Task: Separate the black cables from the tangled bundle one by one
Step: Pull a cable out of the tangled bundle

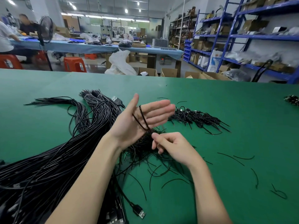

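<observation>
A big bundle of long black cables (53,160) lies across the left of the green table (226,110), its USB plugs at the near edge. My left hand (142,120) is raised palm up with fingers spread; a thin black cable (142,118) loops over the base of its fingers and runs across the palm. My right hand (169,146) pinches that same cable just below the left palm, above a tangled heap of short black wires (145,151). A second pile of short black cables (199,118) lies behind the hands.
Loose black wire pieces (233,157) are scattered on the right of the table. A small dark bundle (292,100) sits at the far right edge. Beyond the table are cardboard boxes (168,72), orange stools, blue shelving (242,38) and seated people at the far left.
</observation>
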Demonstrator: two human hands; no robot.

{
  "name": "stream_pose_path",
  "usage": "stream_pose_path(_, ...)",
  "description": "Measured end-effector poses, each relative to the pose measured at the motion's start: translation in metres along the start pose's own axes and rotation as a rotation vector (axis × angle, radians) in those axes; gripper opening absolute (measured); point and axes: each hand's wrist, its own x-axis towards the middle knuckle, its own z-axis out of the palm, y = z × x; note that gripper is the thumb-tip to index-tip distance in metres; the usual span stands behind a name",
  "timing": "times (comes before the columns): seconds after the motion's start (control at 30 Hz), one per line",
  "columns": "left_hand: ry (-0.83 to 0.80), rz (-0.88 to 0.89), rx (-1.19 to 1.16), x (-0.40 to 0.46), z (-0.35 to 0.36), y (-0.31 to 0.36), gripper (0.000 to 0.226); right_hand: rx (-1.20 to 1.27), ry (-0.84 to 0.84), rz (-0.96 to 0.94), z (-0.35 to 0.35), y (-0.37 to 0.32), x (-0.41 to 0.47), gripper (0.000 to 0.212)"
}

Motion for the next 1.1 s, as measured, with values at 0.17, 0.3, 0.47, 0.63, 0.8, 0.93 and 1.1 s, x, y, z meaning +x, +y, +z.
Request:
stream_pose_path(0.17,-0.279,-0.421,0.446,-0.012,0.007,0.008,0.084,-0.225,0.126,0.004,-0.014,-0.002,-0.002,0.012)
stream_pose_path(0.3,-0.243,-0.556,0.872,-0.004,0.014,0.011,0.072,-0.399,0.117,-0.034,-0.018,-0.016,0.001,0.013)
stream_pose_path(0.47,-0.016,-0.662,0.919,-0.006,0.007,0.007,0.095,-0.353,0.258,-0.060,-0.020,-0.023,0.001,0.016)
stream_pose_path(0.63,0.222,-0.309,0.584,0.000,0.000,0.000,0.079,-0.034,0.338,-0.104,-0.012,-0.033,0.006,0.011)
stream_pose_path(0.8,0.086,0.051,-0.166,0.000,-0.004,0.011,0.074,0.437,0.077,-0.051,-0.003,-0.028,0.001,0.023)
stream_pose_path(0.93,-0.159,0.019,-0.220,-0.011,-0.006,0.017,0.079,0.409,-0.153,0.079,-0.005,-0.016,-0.005,0.033)
stream_pose_path(1.1,-0.374,-0.432,0.243,-0.016,0.004,0.020,0.087,-0.040,-0.180,0.133,-0.019,-0.017,-0.012,0.024)
